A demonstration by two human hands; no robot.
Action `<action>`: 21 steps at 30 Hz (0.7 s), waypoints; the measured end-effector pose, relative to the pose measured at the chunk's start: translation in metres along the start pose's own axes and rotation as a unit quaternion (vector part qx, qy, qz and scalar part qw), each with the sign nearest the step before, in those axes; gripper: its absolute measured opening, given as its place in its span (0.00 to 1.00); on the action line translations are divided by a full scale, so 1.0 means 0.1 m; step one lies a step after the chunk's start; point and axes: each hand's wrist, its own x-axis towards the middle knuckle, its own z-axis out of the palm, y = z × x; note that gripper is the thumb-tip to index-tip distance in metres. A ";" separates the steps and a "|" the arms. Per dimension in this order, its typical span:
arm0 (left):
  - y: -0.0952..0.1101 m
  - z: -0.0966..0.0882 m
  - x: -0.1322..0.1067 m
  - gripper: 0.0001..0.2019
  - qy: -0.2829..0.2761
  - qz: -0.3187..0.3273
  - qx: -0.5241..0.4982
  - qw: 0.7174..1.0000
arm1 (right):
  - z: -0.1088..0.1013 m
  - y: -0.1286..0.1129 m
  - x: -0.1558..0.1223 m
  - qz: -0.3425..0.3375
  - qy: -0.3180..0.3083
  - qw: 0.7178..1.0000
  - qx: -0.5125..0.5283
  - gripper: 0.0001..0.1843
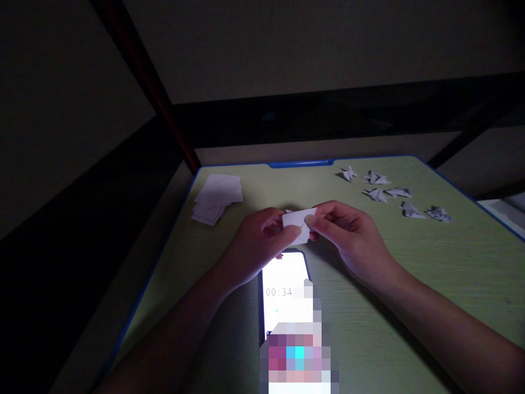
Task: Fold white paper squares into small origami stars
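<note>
Between both hands, above the table, is a small folded piece of white paper [294, 220]. My left hand [268, 232] pinches its left side, thumb lying across the front. At its upper right corner my right hand [348, 227] grips it between thumb and fingers. Several fingertips are hidden behind the paper. Just below the hands lies a lit phone [285, 295] whose screen reads 00:34; its lower part is blurred out by blocks.
A loose stack of white paper sheets [219, 191] lies at the table's far left. Several small folded paper figures [376, 194] are scattered at the far right. The pale table [451, 273] has a blue edge, with a wall behind it.
</note>
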 end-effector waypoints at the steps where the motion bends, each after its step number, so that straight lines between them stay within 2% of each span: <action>1: 0.02 0.00 -0.01 0.04 -0.001 -0.003 0.006 1.000 | 0.00 0.00 0.00 0.000 0.002 1.000 0.001 0.09; 7: 0.05 0.00 -0.03 0.02 -0.020 -0.007 -0.015 1.000 | -0.01 0.03 -0.01 -0.022 0.015 1.000 0.015 0.07; 10: 0.03 0.00 -0.04 0.03 0.005 0.008 -0.001 1.000 | -0.02 0.04 -0.02 -0.012 0.006 1.000 0.019 0.08; 16: -0.02 0.00 -0.03 0.10 0.021 0.010 -0.002 1.000 | -0.01 0.06 -0.04 -0.024 0.005 1.000 0.019 0.08; 21: 0.00 -0.01 -0.01 0.02 -0.015 0.011 -0.035 0.999 | 0.02 0.05 -0.04 -0.017 -0.003 1.000 0.017 0.08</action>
